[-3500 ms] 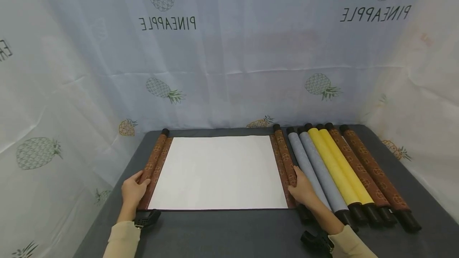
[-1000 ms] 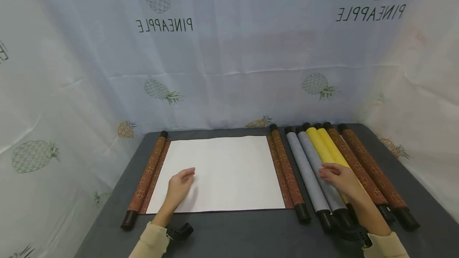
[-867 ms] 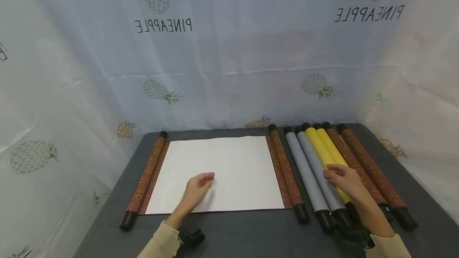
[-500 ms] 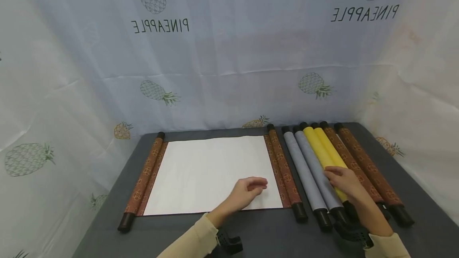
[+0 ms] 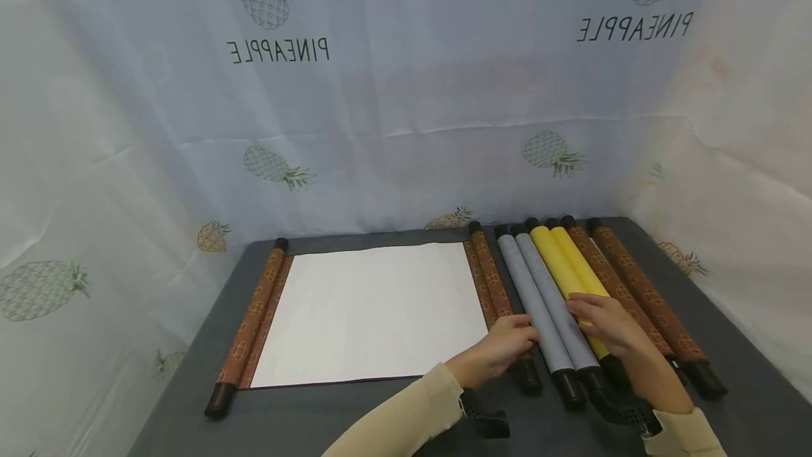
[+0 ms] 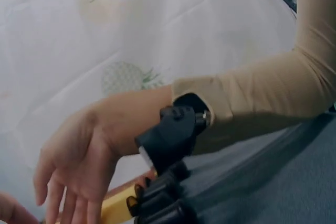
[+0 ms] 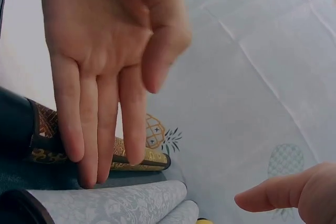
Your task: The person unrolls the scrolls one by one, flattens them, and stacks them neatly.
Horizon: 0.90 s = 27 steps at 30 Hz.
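Observation:
A hanging scroll lies unrolled, its white sheet (image 5: 374, 302) framed by brown patterned strips, with brown rollers at the left (image 5: 250, 323) and right (image 5: 488, 270). My left hand (image 5: 497, 345) hovers over the right roller's near part, fingertips at the closest grey roll (image 5: 523, 281). The right wrist view shows the left hand (image 7: 100, 72) with straight fingers, palm facing the camera. My right hand (image 5: 609, 326) hangs over the yellow rolls (image 5: 558, 259), fingertips beside the second grey roll (image 5: 549, 288). In the left wrist view the right hand (image 6: 79, 163) has loosely straight fingers.
Two brown patterned rolls (image 5: 637, 288) lie farthest right, parallel to the yellow and grey ones. All rolls have black end knobs. The dark tabletop (image 5: 304, 422) narrows toward the back, where a pineapple-printed curtain (image 5: 406, 90) hangs; it also closes off both sides.
Both hands gripped the scroll's two rollers earlier and have let go. My left hand has crossed the sheet rightward to the right roller. The right hand has moved right over the yellow rolls.

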### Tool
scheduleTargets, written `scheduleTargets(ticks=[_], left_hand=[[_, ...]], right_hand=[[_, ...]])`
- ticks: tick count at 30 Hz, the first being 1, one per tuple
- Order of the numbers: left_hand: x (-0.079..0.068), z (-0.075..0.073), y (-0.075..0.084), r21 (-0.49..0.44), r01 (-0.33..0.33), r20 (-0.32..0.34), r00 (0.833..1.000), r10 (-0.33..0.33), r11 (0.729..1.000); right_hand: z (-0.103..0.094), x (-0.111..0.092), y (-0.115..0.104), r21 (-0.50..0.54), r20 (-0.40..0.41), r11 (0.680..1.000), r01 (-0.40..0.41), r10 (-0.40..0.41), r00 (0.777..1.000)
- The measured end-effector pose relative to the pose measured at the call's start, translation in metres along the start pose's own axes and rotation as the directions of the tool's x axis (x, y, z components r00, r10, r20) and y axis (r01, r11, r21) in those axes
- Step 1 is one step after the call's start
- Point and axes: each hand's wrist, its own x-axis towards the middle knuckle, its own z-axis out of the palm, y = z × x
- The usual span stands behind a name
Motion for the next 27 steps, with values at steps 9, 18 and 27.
scheduleTargets(ticks=[9,18,27], left_hand=[[0.011,0.021,0.009,-0.077,0.067,-0.108,0.991,-0.075,0.995],[0.016,0.025,0.007,-0.001,0.088,-0.194,0.977,-0.087,0.996],[0.02,0.032,0.005,0.062,0.068,-0.239,0.97,-0.051,0.996]], right_hand=[[-0.009,0.005,-0.003,0.064,0.078,0.997,-0.044,0.039,0.996],[-0.024,0.008,0.01,0.197,0.14,0.979,-0.057,0.029,0.99],[-0.024,0.003,0.012,0.283,0.149,0.959,-0.019,-0.024,0.988]])
